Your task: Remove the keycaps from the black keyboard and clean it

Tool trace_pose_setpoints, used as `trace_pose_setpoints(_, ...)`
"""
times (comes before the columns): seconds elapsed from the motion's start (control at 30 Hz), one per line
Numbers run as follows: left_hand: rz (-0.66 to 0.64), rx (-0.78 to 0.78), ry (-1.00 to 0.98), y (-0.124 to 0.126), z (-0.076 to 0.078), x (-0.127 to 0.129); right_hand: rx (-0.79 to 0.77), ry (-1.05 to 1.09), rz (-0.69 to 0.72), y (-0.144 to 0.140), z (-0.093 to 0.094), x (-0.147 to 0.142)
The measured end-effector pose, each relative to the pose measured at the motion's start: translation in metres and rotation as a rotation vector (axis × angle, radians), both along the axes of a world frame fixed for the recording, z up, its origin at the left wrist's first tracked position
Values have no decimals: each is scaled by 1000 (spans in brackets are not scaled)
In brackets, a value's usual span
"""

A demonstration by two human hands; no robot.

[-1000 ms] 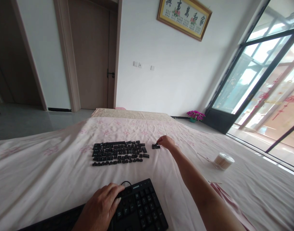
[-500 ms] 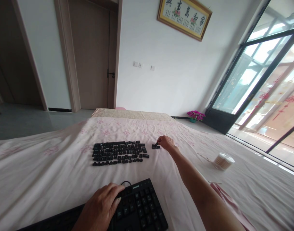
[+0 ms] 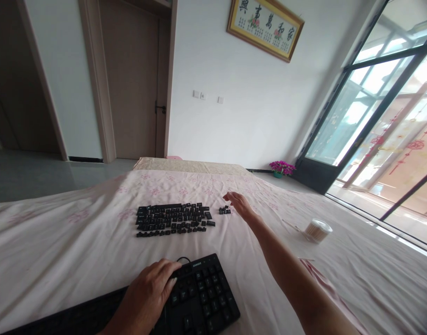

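A black keyboard (image 3: 208,298) lies tilted in the foreground, with keys on its number pad and bare areas in its left part. My left hand (image 3: 152,281) grips it near the back edge, thumb on top and fingers along the edge. Farther off, my right hand (image 3: 237,201) hovers with fingers stretched out, just above a small cluster of black keycaps (image 3: 224,211); it holds nothing I can see. Left of that cluster, many loose keycaps (image 3: 174,216) lie in rough rows on the cloth.
A pink flowered bedsheet (image 3: 105,251) with folds spreads under everything. At the right stands a clear round tub of cotton swabs (image 3: 318,231), a few loose swabs (image 3: 290,225) near it. A thin cable (image 3: 183,258) loops behind the keyboard.
My right hand has lifted from the small keycap cluster and its fingers have straightened. My left hand keeps its place on the keyboard. The view has shifted slightly.
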State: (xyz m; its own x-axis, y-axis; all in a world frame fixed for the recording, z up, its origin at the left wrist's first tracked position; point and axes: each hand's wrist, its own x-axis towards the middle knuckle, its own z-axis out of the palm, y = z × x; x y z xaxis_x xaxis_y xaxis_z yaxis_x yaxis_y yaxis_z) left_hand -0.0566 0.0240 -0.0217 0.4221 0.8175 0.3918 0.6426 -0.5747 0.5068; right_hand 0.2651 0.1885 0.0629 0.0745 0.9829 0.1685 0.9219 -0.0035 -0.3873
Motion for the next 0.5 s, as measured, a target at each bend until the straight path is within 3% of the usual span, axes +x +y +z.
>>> trace_pose_setpoints(0.13, -23, -7, -19, -4, 9, 0, 89, 165, 213, -49, 15, -25)
trace_pose_setpoints(0.23, -13, 9, -25, -10, 25, -2, 84, 130, 212, -85, 20, -43)
trace_pose_setpoints(0.37, 28, 39, -22, -18, 48, -12, 116, 276, 219, -113, 15, -64)
trace_pose_setpoints(0.5, 68, 29, -29, -22, 56, -31, 25, 563, 317, -134, 4, -89)
